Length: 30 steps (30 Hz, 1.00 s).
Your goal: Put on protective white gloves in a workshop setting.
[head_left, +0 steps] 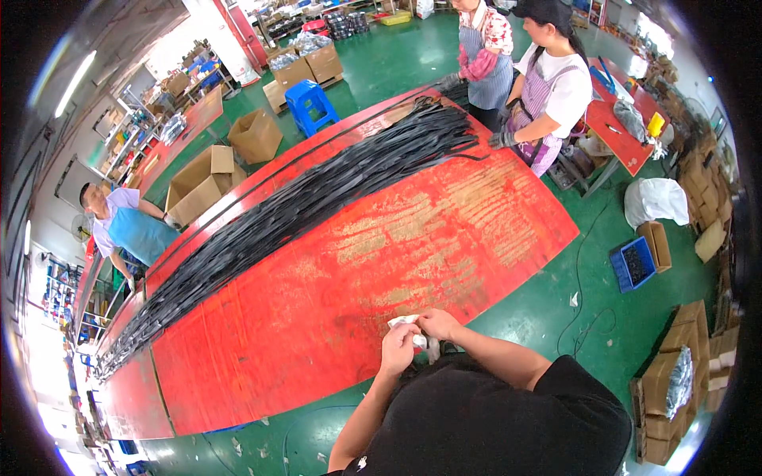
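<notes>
Close to my body, at the near edge of the red table, my left hand and my right hand are close together. A small crumpled white cloth-like piece is pinched between them; its exact kind is hard to make out. Fingers of both hands are closed on it. A long bundle of flat black strips lies lengthwise across the far half of the table, apart from my hands.
Two people in aprons stand at the far right end by the strips. Another person is at the left end. A blue stool and open cartons stand behind the table. A blue crate sits on the floor.
</notes>
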Each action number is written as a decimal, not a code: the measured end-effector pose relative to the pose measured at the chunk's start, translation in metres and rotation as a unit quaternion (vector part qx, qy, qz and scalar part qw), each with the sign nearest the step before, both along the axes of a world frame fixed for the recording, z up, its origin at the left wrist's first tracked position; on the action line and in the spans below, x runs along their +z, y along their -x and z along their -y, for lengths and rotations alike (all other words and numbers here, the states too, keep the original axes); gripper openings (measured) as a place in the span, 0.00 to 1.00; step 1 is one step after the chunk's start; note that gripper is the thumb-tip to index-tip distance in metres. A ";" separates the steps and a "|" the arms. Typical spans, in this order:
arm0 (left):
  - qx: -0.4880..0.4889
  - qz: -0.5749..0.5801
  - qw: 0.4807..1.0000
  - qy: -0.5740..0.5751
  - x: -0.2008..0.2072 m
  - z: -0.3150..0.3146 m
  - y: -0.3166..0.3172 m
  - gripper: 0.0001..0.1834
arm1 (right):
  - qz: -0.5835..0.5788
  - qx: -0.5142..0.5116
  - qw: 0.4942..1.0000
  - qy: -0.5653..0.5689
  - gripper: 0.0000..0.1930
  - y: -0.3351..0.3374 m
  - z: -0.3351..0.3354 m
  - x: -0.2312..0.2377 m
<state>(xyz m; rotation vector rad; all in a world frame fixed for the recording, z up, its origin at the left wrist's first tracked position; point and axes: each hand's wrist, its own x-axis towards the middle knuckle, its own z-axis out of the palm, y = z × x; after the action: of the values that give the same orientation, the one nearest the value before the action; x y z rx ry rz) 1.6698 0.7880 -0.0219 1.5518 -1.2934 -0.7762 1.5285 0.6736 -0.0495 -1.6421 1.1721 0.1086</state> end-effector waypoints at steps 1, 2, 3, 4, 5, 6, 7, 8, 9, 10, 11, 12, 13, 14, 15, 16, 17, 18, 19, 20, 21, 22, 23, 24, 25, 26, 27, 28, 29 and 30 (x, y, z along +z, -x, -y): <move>-0.001 0.027 1.000 0.013 0.001 0.002 0.003 0.08 | -0.018 0.011 0.999 0.026 0.23 0.004 0.002 -0.004; 0.039 0.055 0.998 0.003 0.003 0.004 0.005 0.09 | -0.037 0.024 0.997 0.065 0.22 0.007 0.002 -0.008; 0.051 0.106 0.992 -0.038 0.003 0.002 0.003 0.10 | -0.051 0.025 0.996 0.073 0.22 0.002 0.000 0.003; 0.063 0.156 0.983 -0.078 0.004 0.000 0.001 0.11 | -0.065 0.027 0.994 0.082 0.22 -0.002 -0.004 0.013; 0.065 0.202 0.970 -0.114 0.003 0.002 0.002 0.12 | -0.084 0.019 0.992 0.093 0.22 -0.001 -0.005 0.022; 0.035 0.237 0.958 -0.157 0.000 0.006 0.006 0.12 | -0.063 0.005 0.988 0.144 0.21 0.001 -0.007 0.012; 0.012 0.274 0.940 -0.202 -0.004 0.007 0.007 0.12 | -0.064 0.025 0.986 0.155 0.21 -0.003 -0.008 0.018; -0.011 0.310 0.918 -0.247 -0.009 0.008 0.009 0.13 | -0.065 0.044 0.983 0.166 0.22 -0.007 -0.009 0.023; -0.028 0.292 0.916 -0.274 -0.017 0.009 0.011 0.14 | -0.067 0.062 0.980 0.176 0.22 -0.010 -0.011 0.030; -0.043 0.273 0.913 -0.300 -0.029 0.007 0.011 0.15 | -0.057 0.101 0.970 0.215 0.21 -0.013 -0.015 0.037; -0.059 0.253 0.909 -0.325 -0.043 0.006 0.010 0.16 | -0.034 0.109 0.957 0.265 0.20 -0.013 -0.019 0.036; -0.037 0.199 0.943 -0.265 -0.076 0.000 0.002 0.18 | -0.008 0.121 0.941 0.317 0.20 -0.015 -0.026 0.035; -0.020 -0.014 0.950 -0.312 -0.088 0.002 -0.007 0.18 | 0.015 0.128 0.921 0.366 0.19 -0.014 -0.028 0.033; 0.003 -0.227 0.911 -0.344 -0.095 0.000 -0.021 0.18 | -0.021 0.152 0.926 0.346 0.18 -0.016 -0.026 0.043; 0.018 -0.428 0.829 -0.358 -0.096 0.002 -0.026 0.18 | -0.034 0.162 0.921 0.354 0.18 -0.014 -0.023 0.040; 0.070 -0.453 0.809 -0.368 -0.057 0.010 -0.006 0.16 | -0.058 0.161 0.918 0.357 0.18 -0.004 -0.016 0.027; 0.019 -0.545 0.765 -0.342 -0.055 0.008 -0.014 0.16 | -0.068 0.175 0.912 0.365 0.17 -0.004 -0.015 0.025; -0.036 -0.629 0.711 -0.313 -0.058 0.007 -0.028 0.15 | -0.089 0.178 0.921 0.334 0.17 -0.004 -0.015 0.024; -0.091 -0.702 0.648 -0.279 -0.062 0.009 -0.037 0.15 | -0.107 0.181 0.929 0.303 0.17 -0.010 -0.016 0.024; 0.049 -0.683 0.685 -0.249 -0.067 0.013 -0.037 0.13 | -0.126 0.183 0.936 0.272 0.17 -0.016 -0.019 0.024; 0.143 -0.688 0.684 -0.199 -0.059 0.027 -0.037 0.12 | -0.119 0.180 0.940 0.262 0.17 -0.024 -0.025 0.032; 0.228 -0.679 0.683 -0.144 -0.047 0.040 -0.036 0.11 | -0.115 0.194 0.943 0.245 0.18 -0.033 -0.031 0.040; 0.250 -0.655 0.698 -0.150 -0.031 0.053 -0.033 0.12 | -0.115 0.201 0.946 0.225 0.19 -0.037 -0.034 0.044; 0.276 -0.628 0.712 -0.154 -0.013 0.063 -0.034 0.12 | -0.109 0.198 0.948 0.224 0.19 -0.043 -0.033 0.047; 0.306 -0.572 0.755 -0.096 -0.030 0.064 -0.042 0.12 | -0.098 0.204 0.948 0.225 0.19 -0.053 -0.033 0.055; 0.340 -0.509 0.790 -0.031 -0.062 0.065 -0.059 0.13 | -0.083 0.216 0.945 0.230 0.20 -0.064 -0.035 0.063; 0.361 -0.442 0.821 0.020 -0.065 0.069 -0.062 0.13 | -0.088 0.210 0.946 0.230 0.20 -0.064 -0.032 0.063; 0.347 -0.459 0.818 -0.017 -0.068 0.072 -0.064 0.16 | -0.093 0.205 0.947 0.229 0.19 -0.062 -0.027 0.064; 0.337 -0.488 0.805 -0.030 -0.072 0.069 -0.061 0.15 | -0.098 0.200 0.948 0.229 0.19 -0.060 -0.024 0.064; 0.326 -0.518 0.790 -0.044 -0.073 0.069 -0.048 0.15 | -0.100 0.188 0.950 0.227 0.19 -0.057 -0.022 0.061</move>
<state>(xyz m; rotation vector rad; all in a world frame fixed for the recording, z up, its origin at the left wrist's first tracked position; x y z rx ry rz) 1.7181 0.7193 -0.0945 1.1685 0.1030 -0.9898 1.5853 0.6955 0.0118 -2.2995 1.0695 0.2681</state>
